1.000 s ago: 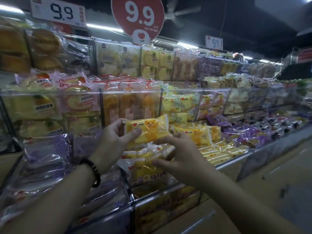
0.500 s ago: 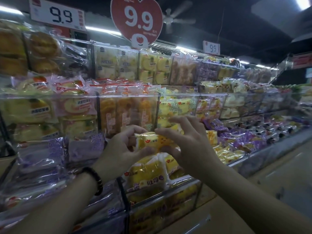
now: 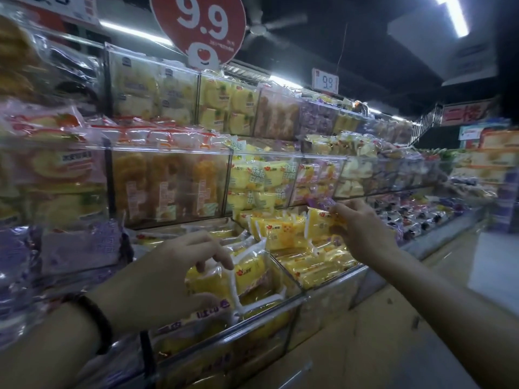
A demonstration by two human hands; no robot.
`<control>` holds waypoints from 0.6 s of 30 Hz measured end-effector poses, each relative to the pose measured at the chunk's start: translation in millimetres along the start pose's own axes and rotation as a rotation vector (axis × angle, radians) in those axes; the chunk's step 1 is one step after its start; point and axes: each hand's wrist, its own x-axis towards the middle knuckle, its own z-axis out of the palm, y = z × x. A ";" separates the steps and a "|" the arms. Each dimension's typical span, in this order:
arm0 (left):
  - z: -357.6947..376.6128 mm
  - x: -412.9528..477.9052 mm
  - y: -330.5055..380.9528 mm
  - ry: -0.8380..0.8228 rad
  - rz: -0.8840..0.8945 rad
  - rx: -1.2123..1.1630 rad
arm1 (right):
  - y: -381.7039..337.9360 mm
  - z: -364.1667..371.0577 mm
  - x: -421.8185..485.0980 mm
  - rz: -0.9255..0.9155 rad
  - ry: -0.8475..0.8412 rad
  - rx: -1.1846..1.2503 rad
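We pinched upright pack just right of divider, right hand fingertips on its top edge. Left hand fingers curled round flat pack left of divider. Judged best: seat upright pack flush in row, uncrushed.

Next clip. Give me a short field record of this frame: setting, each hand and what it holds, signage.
Setting: shop shelves with clear bins of wrapped cakes and breads
Left hand: grips the white-edged yellow packet in the nearest bottom bin
Left wrist: dark bracelet
Right hand: pinches the upright yellow packet at the end of a row in the next bin to the right
Between the two bins: clear divider
Signage: round red 9.9 sign above the top shelf; small 9.9 tag farther along
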 end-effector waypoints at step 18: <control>-8.0 -9.4 5.5 -0.003 0.131 0.075 | -8.7 1.6 -12.3 0.126 -0.137 0.155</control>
